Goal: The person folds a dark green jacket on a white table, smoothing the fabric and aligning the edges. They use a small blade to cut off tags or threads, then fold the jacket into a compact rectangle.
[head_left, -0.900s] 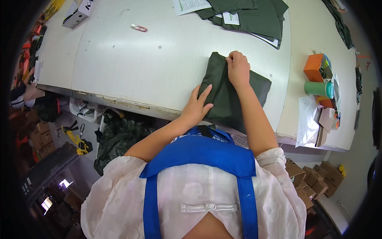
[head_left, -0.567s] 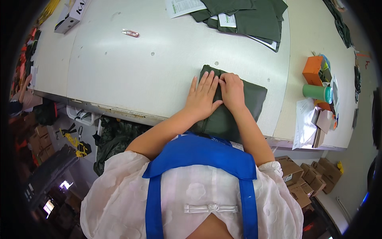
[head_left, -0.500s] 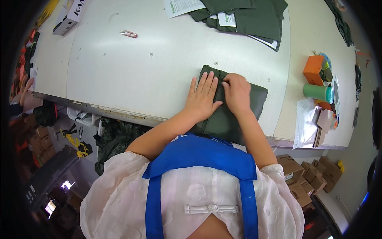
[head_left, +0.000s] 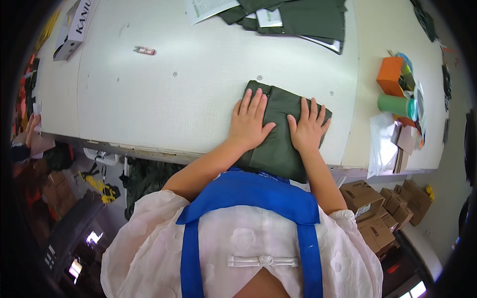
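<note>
Left grip (head_left: 246, 124) and right grip (head_left: 307, 133) flat, palms down, thumbs (head_left: 268, 128) toward each other.

Fingers (head_left: 255, 103) on green fabric (head_left: 280, 141), white table (head_left: 174, 109)

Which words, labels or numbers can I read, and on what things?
Wording located, not copied:
White box: large dark lettering, legible.
White card on dark green stack: green lettering, too blurred.
White sheet at the stack's left: print too small.
Blue apron: white lettering, too blurred.
Brown carton: marking too blurred.
Folded dark green fabric: none visible.
</note>
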Demonstrator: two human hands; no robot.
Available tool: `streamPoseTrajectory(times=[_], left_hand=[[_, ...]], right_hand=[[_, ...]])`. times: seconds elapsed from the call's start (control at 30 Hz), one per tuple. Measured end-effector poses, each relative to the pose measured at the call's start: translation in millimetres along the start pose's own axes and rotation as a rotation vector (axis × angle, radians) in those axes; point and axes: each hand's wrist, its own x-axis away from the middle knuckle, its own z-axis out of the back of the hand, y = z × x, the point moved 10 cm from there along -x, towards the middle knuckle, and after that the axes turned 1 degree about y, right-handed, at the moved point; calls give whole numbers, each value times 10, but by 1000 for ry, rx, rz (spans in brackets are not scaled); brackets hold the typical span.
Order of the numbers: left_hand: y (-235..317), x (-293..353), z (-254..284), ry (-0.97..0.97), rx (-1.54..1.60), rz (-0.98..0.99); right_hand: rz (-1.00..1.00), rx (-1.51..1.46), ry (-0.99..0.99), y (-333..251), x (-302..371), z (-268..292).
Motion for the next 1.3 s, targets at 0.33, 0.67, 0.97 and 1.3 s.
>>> streamPoseTrajectory(times=[0.33,0.67,0.97,1.3], left_hand=[[138,23,273,-343,1335,497],[2913,1159,364,-1434,994,-636],[2601,1200,-511,-1474,682,-313],[2835,561,-531,-1205,610,-224]], right_hand=[[-204,-767,-65,-393,646,599],[-947,-1402,580,1730,3204,1504],[-1397,-1656,1063,2417,5670,35],[-1122,-2151,1378,3344,5019,-1147]])
